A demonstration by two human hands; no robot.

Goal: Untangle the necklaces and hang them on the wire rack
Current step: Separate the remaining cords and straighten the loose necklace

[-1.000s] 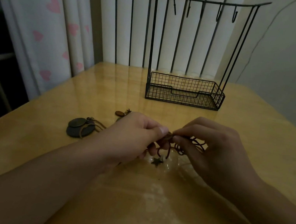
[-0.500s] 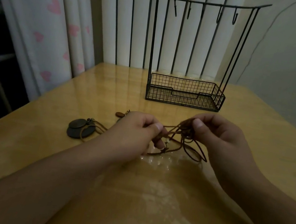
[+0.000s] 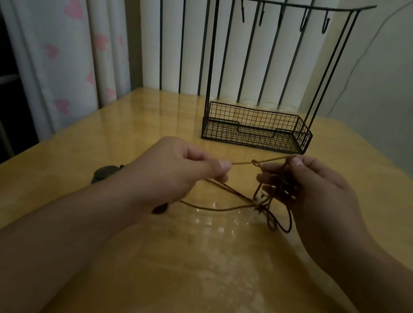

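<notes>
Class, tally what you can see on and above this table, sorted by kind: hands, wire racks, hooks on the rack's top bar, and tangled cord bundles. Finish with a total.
Hands: 2, left hand and right hand
Wire rack: 1
Hooks: 5
Tangled cord bundle: 1
Total: 9

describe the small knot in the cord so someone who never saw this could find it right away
Start at the black wire rack standing at the far side of the yellow table. Just in front of its basket, a taut brown cord runs between the left hand and right hand. The small knot sits on that raised strand, unlike the loose loops hanging below.
</notes>
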